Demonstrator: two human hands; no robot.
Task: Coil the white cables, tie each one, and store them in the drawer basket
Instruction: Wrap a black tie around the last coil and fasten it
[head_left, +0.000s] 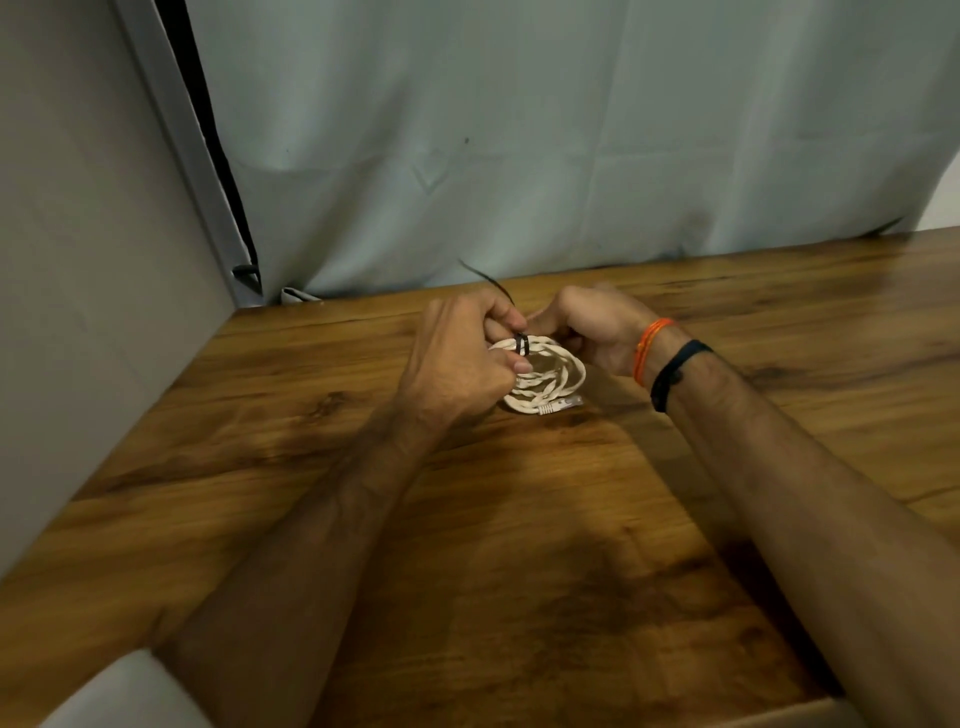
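one white cable lies wound into a small flat coil on the wooden surface, near the far edge in front of the grey curtain, its plug end pointing out at the near side. a black tie is already looped round the strands at the far side of the coil, and its loose tail sticks up and away behind the hands. the left hand has its fingers curled in, pinching the tie and the coil right at that band; the right hand is curled too and pinching at the same spot from the other side, though exactly what its fingers hold is hidden. so the coiling of this cable looks done and the tying seems to be at the cinching stage, not yet clearly finished. no drawer basket shows anywhere, nor any other cables, so storing is still ahead and how many remain cannot be told. orange and dark bands sit on the right wrist.
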